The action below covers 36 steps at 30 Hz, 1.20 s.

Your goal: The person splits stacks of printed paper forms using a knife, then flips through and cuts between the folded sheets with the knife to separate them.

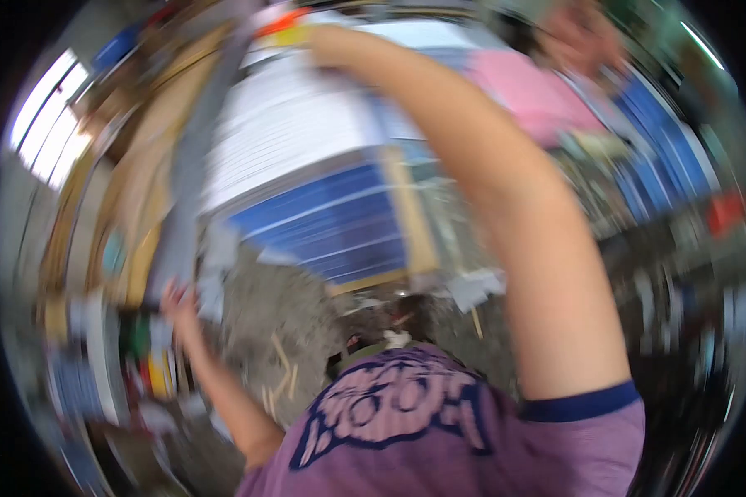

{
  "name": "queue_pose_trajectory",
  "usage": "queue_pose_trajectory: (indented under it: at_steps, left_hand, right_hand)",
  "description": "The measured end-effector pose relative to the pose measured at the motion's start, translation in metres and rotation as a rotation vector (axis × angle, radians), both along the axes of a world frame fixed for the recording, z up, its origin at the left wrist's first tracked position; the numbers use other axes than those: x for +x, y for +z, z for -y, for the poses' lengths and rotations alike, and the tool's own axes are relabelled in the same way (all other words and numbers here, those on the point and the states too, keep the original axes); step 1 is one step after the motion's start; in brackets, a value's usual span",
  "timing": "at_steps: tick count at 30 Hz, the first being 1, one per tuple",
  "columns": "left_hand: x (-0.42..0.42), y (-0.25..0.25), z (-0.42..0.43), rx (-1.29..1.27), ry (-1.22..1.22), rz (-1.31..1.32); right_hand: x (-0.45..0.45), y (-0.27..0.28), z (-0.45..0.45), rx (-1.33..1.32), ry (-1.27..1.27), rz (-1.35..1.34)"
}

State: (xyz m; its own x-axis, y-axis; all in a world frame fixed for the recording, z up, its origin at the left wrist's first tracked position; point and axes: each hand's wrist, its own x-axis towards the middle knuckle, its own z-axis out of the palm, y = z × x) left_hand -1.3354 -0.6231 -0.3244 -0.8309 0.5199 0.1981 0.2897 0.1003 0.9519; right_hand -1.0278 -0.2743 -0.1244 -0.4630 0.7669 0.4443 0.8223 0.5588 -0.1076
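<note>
My right arm reaches far forward over a tall stack of white sheets [286, 120]. My right hand [322, 48] is smeared by motion at the stack's far edge, close to a blurred yellow and orange item [288, 31]; whether it touches that item cannot be made out. Below the white sheets, the stack shows blue layers [327, 224]. Off to the lower left, my left hand [178, 300] hangs low beside a long grey edge [172, 240], its fingers apart and nothing seen in them.
Brown boards or cardboard [153, 157] lean along the left. Pink material [532, 95] lies right of my arm, with blue stacks [659, 141] beyond. A blurred person's hand [584, 41] shows at the upper right. Thin wooden strips [283, 354] lie on the grey floor.
</note>
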Motion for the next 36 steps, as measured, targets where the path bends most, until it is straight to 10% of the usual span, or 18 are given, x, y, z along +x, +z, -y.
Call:
queue_pose_trajectory:
  at_steps: [12, 20, 29, 36]
  left_hand:
    - [-0.023, 0.105, 0.021, -0.096, 0.149, -0.702]
    - [-0.026, 0.189, 0.011, 0.057, 0.206, -0.557]
    - [0.164, 0.19, -0.052, 0.315, -0.316, -1.48]
    - [0.211, 0.121, -0.107, 0.007, -0.432, -1.639]
  right_hand:
    - [-0.011, 0.093, -0.028, 0.103, 0.12, 0.143]
    - [0.029, 0.119, 0.028, 0.03, 0.127, 0.024]
    - [0.115, -0.105, 0.163, -1.155, -0.007, -1.217]
    - [0.123, -0.176, 0.216, -1.193, -0.072, -1.542]
